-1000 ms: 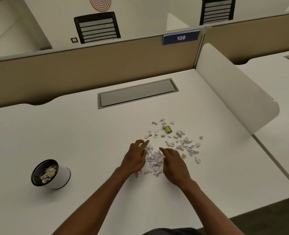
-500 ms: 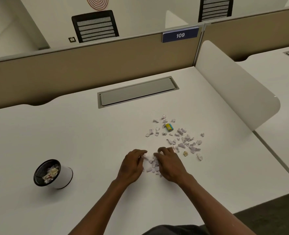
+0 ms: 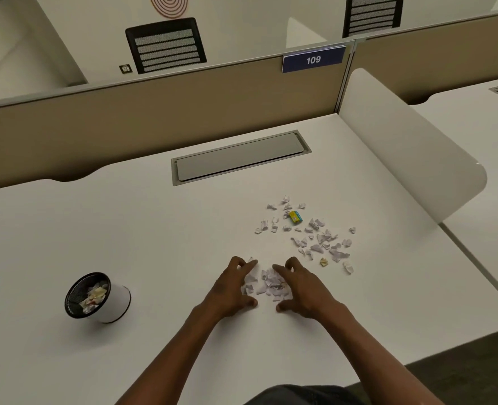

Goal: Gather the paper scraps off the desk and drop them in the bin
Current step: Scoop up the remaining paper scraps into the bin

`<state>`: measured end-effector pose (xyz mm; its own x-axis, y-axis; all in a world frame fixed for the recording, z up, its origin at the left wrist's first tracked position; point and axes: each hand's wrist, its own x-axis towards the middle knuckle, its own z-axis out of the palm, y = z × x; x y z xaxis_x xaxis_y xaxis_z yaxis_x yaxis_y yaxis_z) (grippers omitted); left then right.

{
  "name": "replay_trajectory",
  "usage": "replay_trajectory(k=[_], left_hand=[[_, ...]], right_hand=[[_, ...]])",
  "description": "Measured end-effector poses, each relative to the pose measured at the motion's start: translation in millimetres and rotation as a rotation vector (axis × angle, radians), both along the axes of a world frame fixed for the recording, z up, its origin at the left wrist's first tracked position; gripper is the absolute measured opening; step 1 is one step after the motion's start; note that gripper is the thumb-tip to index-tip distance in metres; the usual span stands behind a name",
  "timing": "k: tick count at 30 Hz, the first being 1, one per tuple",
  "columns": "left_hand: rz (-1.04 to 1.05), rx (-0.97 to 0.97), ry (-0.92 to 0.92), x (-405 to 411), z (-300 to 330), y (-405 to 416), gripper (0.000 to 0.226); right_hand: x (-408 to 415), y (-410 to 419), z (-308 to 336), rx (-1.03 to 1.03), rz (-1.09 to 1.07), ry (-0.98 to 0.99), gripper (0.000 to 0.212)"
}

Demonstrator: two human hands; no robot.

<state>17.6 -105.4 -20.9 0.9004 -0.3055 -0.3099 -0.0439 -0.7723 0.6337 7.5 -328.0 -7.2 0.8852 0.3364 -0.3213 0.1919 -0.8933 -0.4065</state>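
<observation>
A small heap of white paper scraps (image 3: pixel 266 283) lies on the white desk (image 3: pixel 154 244) between my two hands. My left hand (image 3: pixel 231 287) cups the heap's left side, fingers spread and touching the scraps. My right hand (image 3: pixel 303 287) cups its right side the same way. Neither hand has lifted anything. Several more loose scraps (image 3: pixel 315 238) are scattered farther back and to the right, with a small yellow and blue piece (image 3: pixel 295 217) among them. The bin (image 3: pixel 116 302), a small white cup with a black mesh inside, stands to the left and holds some scraps.
A grey cable hatch (image 3: pixel 239 157) is set into the desk further back. A tan partition (image 3: pixel 154 112) closes off the back and a white rounded side panel (image 3: pixel 411 141) the right. The desk's front edge runs close to my body.
Both hands have drawn back toward me, raking scraps from the scatter into a tighter heap between them. The far scraps and the bin have not moved.
</observation>
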Motion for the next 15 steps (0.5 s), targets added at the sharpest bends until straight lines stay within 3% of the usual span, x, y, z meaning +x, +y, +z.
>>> replay_trajectory(k=[4, 8, 15], left_hand=[[0.032, -0.058, -0.035, 1, 4, -15, 0.086], [0.073, -0.110, -0.141, -4, 2, -22, 0.048], [0.383, -0.315, -0.147, -25, -1, -23, 0.020]], right_hand=[[3, 10, 1, 0.093, -0.048, -0.028, 0.070], [5, 21, 2, 0.206, -0.070, -0.039, 0.048], [-1, 31, 0, 0.464, -0.235, -0.039, 0.024]])
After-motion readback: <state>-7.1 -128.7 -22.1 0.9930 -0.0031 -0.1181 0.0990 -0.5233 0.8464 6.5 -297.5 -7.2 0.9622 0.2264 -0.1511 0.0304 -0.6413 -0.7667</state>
